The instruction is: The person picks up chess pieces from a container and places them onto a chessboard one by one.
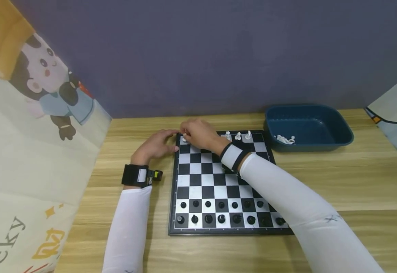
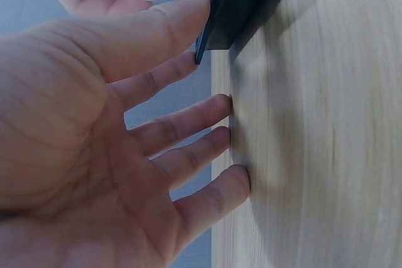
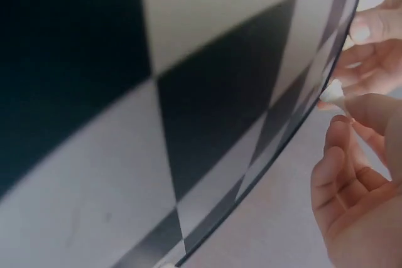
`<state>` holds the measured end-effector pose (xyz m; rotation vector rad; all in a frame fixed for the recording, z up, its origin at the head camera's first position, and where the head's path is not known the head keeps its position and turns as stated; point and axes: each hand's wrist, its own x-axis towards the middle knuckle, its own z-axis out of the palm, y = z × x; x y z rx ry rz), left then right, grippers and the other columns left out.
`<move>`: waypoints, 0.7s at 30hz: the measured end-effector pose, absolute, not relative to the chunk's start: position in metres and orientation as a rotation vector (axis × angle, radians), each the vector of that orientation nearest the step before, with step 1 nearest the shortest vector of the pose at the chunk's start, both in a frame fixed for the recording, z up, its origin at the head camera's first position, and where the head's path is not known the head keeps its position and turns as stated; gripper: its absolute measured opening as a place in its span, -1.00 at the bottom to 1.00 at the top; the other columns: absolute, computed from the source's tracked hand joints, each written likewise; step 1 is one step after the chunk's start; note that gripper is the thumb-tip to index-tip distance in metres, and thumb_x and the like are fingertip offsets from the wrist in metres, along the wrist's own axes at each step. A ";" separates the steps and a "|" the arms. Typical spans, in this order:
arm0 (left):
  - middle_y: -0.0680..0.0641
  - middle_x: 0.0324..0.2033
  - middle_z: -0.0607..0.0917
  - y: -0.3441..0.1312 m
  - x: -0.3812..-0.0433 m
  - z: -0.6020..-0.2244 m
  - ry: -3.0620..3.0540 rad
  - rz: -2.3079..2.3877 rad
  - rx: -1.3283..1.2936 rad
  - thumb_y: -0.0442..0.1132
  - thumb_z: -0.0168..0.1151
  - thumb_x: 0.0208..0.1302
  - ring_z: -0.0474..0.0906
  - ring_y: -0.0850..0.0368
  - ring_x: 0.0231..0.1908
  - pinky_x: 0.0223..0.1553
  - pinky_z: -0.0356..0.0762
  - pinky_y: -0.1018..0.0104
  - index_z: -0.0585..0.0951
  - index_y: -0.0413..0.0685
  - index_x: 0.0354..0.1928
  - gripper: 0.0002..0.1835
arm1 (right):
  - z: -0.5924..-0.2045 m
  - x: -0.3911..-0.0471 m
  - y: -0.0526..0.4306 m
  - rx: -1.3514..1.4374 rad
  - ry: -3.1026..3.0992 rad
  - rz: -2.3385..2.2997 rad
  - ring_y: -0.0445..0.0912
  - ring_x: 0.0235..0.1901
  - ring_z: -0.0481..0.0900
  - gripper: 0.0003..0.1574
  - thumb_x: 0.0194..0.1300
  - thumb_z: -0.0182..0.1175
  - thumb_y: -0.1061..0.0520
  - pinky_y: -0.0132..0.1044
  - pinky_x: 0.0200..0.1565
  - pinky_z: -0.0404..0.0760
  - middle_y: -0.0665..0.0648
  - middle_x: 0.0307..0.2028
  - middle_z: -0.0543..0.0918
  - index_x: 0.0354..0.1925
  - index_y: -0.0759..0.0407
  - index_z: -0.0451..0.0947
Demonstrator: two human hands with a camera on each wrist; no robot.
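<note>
A chessboard lies on the wooden table. At its far left corner my right hand pinches a white chess piece between thumb and fingertips; its kind is hard to tell. My left hand is beside the same corner, fingers spread and fairly straight, thumb and index finger touching the board's edge. White pieces stand on the far row toward the right; my right hand and wrist hide part of that row. Black pieces fill two near rows, partly covered by my right sleeve.
A dark blue plastic basin stands right of the board's far corner, with several small white pieces heaped at its near left. Behind the table rises a dark wall. A printed cartoon sheet hangs at the left.
</note>
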<state>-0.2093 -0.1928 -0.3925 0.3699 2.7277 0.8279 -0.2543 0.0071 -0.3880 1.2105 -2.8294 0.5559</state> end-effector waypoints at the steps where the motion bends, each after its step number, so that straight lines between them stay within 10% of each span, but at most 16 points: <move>1: -0.07 0.28 0.28 -0.192 -0.209 -0.392 2.728 0.828 0.369 0.00 0.24 0.11 0.21 -0.09 0.23 0.13 0.19 -0.02 0.22 0.26 0.34 -0.28 | -0.389 -0.254 0.007 1.216 -2.826 0.538 -0.23 -0.37 0.41 -0.83 0.26 0.09 0.04 -0.39 -0.35 0.37 -0.12 -0.29 0.46 -0.16 -0.01 0.47; 21: -0.12 0.29 0.24 -0.191 -0.210 -0.394 2.705 0.848 0.362 0.00 0.23 0.12 0.19 -0.15 0.23 0.13 0.18 -0.08 0.20 0.20 0.35 -0.26 | -0.331 -0.247 0.071 1.049 -2.748 0.735 -0.25 -0.44 0.43 -0.85 0.27 0.08 0.02 -0.38 -0.41 0.40 -0.14 -0.39 0.50 -0.19 -0.06 0.51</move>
